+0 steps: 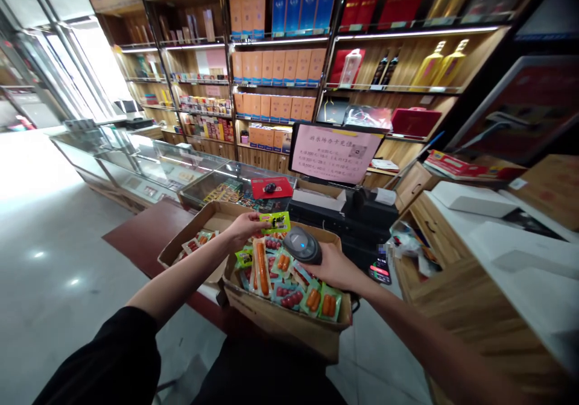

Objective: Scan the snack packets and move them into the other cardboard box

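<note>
At the centre of a clock face laid over this view is a small, shiny green packet [278, 220], held in the air above the far edge of a cardboard box [280, 316]. The left hand [245, 230], at 9 o'clock, pinches the packet by its near end between thumb and fingers, which leaves most of its printed face uncovered. Just beside it, at 4 o'clock, is what looks like a handheld scanner [302, 244]: smooth, dark grey, rounded at the head, with a small blue light. The right hand [332, 266] is curled around its handle; some fingers are hidden beneath. Its head seems angled for facing the packet at close range.

At 6 o'clock, the cardboard box is stiff, brown and straight-walled, filled with loose, crinkly clear packets. Some show stubby orange sausages, some dark red beads of meat; one long packet [261, 267] lies on top with a single slim sausage. At 9 o'clock a second box [222, 207] holds far fewer packets, gathered toward its near left corner. Keeping both boxes side by side seems to put each within easy reach.

Farther out, at 12 o'clock, a flat red sheet [283, 187] lies on a glass counter [158, 167] that runs off toward 10 o'clock. Between 1 and 2 o'clock, a pink handwritten notice [335, 152] covers a screen. A lit phone [380, 267] lies between 3 and 4 o'clock. Wood-grained shelves behind carry stiff orange cartons [280, 66] and, at 2 o'clock, glossy gold bottles [429, 67].
</note>
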Demonstrator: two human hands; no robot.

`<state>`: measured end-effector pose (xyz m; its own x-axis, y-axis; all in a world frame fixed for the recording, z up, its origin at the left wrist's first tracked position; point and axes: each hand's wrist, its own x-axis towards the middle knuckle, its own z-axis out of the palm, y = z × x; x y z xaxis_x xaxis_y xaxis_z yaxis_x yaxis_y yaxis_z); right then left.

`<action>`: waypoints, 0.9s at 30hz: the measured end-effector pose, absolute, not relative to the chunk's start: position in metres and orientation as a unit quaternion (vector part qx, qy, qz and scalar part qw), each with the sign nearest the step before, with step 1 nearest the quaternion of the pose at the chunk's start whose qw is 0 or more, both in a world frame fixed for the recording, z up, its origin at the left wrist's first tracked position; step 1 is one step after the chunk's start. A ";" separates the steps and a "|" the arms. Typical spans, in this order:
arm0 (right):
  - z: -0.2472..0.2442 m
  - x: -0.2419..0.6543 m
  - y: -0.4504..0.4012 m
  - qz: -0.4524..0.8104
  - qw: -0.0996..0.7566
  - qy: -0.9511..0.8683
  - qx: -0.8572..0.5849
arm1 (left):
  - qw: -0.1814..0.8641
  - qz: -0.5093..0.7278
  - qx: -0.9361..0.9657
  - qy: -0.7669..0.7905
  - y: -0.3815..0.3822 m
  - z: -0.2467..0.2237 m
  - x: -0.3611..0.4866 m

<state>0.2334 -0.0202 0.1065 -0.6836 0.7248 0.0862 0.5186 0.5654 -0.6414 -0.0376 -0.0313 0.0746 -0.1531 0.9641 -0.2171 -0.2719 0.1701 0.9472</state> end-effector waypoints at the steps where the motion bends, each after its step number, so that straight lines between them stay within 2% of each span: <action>1: 0.107 0.233 -0.021 0.297 0.170 -0.868 -0.360 | 0.563 0.554 0.330 0.517 -0.033 0.075 -0.039; 14: 0.097 0.229 -0.020 0.308 0.172 -0.867 -0.351 | 0.549 0.570 0.310 0.527 -0.050 0.063 -0.060; 20: 0.083 0.227 -0.011 0.312 0.169 -0.868 -0.347 | 0.481 0.655 0.236 0.533 -0.082 0.065 -0.120; 27: 0.084 0.220 -0.006 0.321 0.155 -0.881 -0.312 | 0.400 0.693 0.206 0.564 -0.125 0.076 -0.161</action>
<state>0.2203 -0.0061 0.0838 -0.7577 0.6487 0.0717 0.4500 0.5989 -0.6624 -0.1607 -0.1255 0.0757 -0.5952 0.7865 -0.1648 -0.3215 -0.0452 0.9458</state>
